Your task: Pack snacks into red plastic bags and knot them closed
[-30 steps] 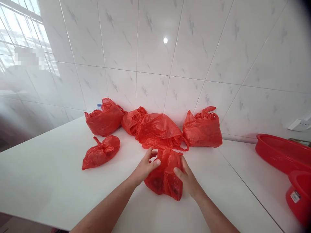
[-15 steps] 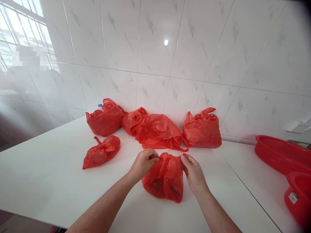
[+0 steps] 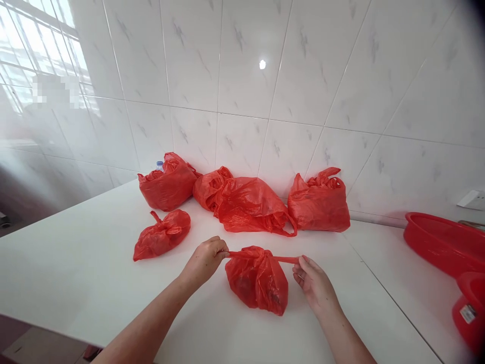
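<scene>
The red bag (image 3: 256, 283) sits on the worktop (image 3: 204, 328) at about six o'clock of the group, its handles drawn out sideways. The left hand (image 3: 204, 259) pinches the handle toward nine o'clock, the right hand (image 3: 315, 284) the one toward three. The film looks thin, soft and slightly slippery, likely light but tearable; the twisted handles seem the surest grip.

The left hand (image 3: 206, 259) is pinching tight, knuckles up, forearm angling in; the right hand (image 3: 312, 280) is pinching thumb to forefinger, other fingers curling, hands spreading apart.
</scene>
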`<state>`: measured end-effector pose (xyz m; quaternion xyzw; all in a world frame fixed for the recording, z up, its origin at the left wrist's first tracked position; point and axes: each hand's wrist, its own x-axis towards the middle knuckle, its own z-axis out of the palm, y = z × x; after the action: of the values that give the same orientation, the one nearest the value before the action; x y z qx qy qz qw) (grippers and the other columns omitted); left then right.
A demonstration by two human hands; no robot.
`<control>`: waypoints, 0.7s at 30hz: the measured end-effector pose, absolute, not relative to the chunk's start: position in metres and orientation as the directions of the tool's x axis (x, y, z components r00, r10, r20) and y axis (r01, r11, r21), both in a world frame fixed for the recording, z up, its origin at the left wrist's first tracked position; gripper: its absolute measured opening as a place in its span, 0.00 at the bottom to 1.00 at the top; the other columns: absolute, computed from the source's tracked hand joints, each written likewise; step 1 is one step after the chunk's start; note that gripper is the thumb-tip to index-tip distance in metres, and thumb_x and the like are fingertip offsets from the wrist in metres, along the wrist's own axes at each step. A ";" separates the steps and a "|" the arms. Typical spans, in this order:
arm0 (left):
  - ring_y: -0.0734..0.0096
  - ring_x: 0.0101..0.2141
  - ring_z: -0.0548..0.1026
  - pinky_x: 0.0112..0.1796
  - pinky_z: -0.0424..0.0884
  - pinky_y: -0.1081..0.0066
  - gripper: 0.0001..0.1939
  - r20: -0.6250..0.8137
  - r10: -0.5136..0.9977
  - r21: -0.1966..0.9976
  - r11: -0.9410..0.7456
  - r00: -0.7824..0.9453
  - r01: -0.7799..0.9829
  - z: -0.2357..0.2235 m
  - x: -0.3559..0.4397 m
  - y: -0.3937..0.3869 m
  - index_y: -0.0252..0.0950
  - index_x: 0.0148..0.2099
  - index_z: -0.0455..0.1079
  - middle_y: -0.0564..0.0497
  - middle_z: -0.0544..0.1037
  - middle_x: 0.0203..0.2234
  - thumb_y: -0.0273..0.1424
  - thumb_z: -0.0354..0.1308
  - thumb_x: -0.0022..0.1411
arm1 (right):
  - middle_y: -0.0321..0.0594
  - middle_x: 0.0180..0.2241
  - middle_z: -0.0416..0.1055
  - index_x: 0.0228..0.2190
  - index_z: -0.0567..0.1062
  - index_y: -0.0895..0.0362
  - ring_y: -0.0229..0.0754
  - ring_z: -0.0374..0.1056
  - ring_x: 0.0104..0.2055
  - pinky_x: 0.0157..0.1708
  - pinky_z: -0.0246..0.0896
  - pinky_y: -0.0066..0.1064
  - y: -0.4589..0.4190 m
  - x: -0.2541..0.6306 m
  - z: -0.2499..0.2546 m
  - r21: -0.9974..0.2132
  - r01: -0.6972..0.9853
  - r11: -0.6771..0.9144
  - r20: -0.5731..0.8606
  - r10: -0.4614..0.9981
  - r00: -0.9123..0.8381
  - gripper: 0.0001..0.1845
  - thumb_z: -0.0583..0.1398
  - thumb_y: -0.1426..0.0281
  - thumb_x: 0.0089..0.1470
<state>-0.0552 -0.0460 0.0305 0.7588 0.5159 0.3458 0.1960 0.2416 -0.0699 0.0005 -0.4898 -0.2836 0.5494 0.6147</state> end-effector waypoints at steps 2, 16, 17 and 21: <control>0.69 0.28 0.70 0.32 0.65 0.69 0.10 0.344 0.915 0.634 -0.393 0.212 0.666 0.035 -0.051 -0.047 0.39 0.28 0.69 0.51 0.72 0.28 0.33 0.50 0.59 | 0.33 0.26 0.67 0.27 0.70 0.54 0.36 0.66 0.30 0.30 0.66 0.24 -0.068 0.245 -0.004 -0.910 -0.405 -0.088 -0.204 0.946 0.252 0.14 0.67 0.61 0.42; 0.49 0.50 0.68 0.44 0.68 0.56 0.43 0.310 0.687 0.376 -0.723 0.657 0.579 0.035 0.026 -0.046 0.43 0.63 0.52 0.40 0.65 0.55 0.36 0.66 0.47 | 0.35 0.34 0.71 0.34 0.73 0.53 0.36 0.67 0.31 0.26 0.67 0.24 -0.058 0.253 -0.033 -0.922 -0.368 -0.124 -0.244 0.922 0.300 0.20 0.68 0.58 0.38; 0.53 0.45 0.71 0.41 0.69 0.60 0.36 0.277 0.698 0.373 -0.712 0.661 0.595 0.032 0.023 -0.046 0.43 0.61 0.57 0.43 0.71 0.49 0.32 0.62 0.50 | 0.36 0.34 0.71 0.35 0.73 0.53 0.36 0.67 0.31 0.26 0.67 0.23 -0.058 0.253 -0.034 -0.926 -0.355 -0.126 -0.241 0.922 0.303 0.21 0.68 0.58 0.38; 0.61 0.37 0.74 0.35 0.68 0.68 0.20 0.288 0.764 0.375 -0.644 0.577 0.667 0.037 -0.006 -0.045 0.41 0.45 0.73 0.49 0.76 0.32 0.21 0.49 0.52 | 0.37 0.34 0.71 0.37 0.74 0.54 0.37 0.67 0.32 0.27 0.66 0.24 -0.061 0.251 -0.033 -0.953 -0.268 -0.143 -0.226 0.925 0.307 0.24 0.67 0.55 0.39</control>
<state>-0.0065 -0.0452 0.0373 0.8806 0.4062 0.2161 0.1133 0.2508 -0.0613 -0.0333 -0.5583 -0.2940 0.5099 0.5847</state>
